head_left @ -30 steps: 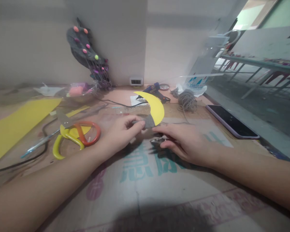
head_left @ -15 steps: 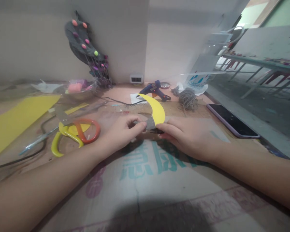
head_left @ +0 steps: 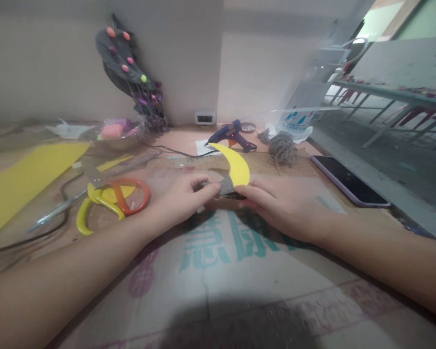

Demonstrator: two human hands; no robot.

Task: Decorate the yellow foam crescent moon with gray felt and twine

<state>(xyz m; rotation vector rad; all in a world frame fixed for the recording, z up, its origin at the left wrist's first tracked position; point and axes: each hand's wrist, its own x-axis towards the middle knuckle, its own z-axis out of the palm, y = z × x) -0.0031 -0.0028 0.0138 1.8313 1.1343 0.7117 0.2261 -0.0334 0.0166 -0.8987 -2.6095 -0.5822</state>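
A yellow crescent moon cutout [head_left: 239,167] stands up between my hands, its lower end wrapped in grey yarn [head_left: 226,186]. My left hand [head_left: 192,191] pinches the yarn-covered end between thumb and fingers. On the other side, my right hand [head_left: 272,201] grips the crescent near where bare yellow meets the yarn, index finger along its edge. The undersides of the fingers and the far tip of the crescent are hidden. A ball of grey yarn [head_left: 282,148] lies behind my right hand.
Scissors [head_left: 118,198] lie beside my left forearm, near a yellow sheet [head_left: 32,179]. A blue glue gun [head_left: 232,133] with a cord rests at the back. At the right edge is a phone [head_left: 349,180]. A decorated grey crescent [head_left: 125,65] leans on the wall.
The yellow crescent has tilted very slightly to the right. Both hands keep their hold in nearly the same place.
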